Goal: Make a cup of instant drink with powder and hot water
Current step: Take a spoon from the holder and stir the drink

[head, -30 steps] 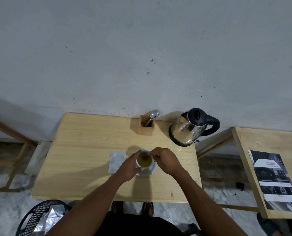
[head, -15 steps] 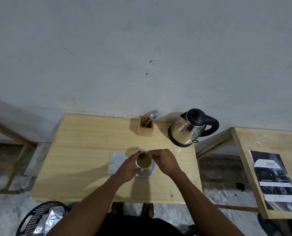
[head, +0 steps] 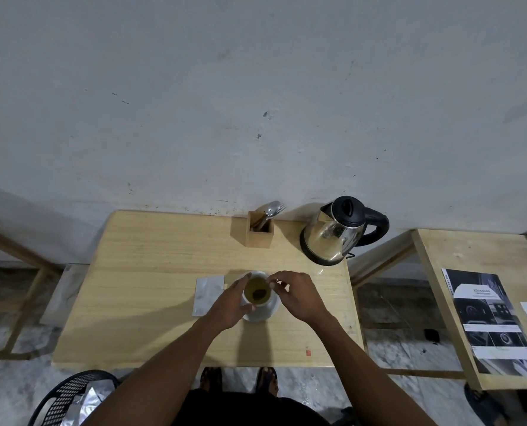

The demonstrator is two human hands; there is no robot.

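Note:
A white cup [head: 257, 274] of greenish-brown drink, with a dark patch in its middle, stands on a white saucer [head: 269, 313] near the centre of the wooden table [head: 148, 287]. My left hand [head: 230, 305] wraps the cup's left side. My right hand [head: 299, 298] hovers at the cup's right rim, its fingertips pinched on a small shiny spoon handle [head: 271, 284] that is mostly hidden. A silver sachet [head: 208, 295] lies flat just left of the cup.
A steel kettle [head: 333, 238] with a black lid and handle stands at the back right. A wooden holder [head: 259, 233] with cutlery sits beside it by the wall. A second table [head: 471, 250] with printed sheets [head: 490, 318] is on the right; a black basket [head: 68, 398] is on the floor.
My right hand has shifted slightly at the cup's rim and the dark patch now shows in the drink. My left hand stays on the cup.

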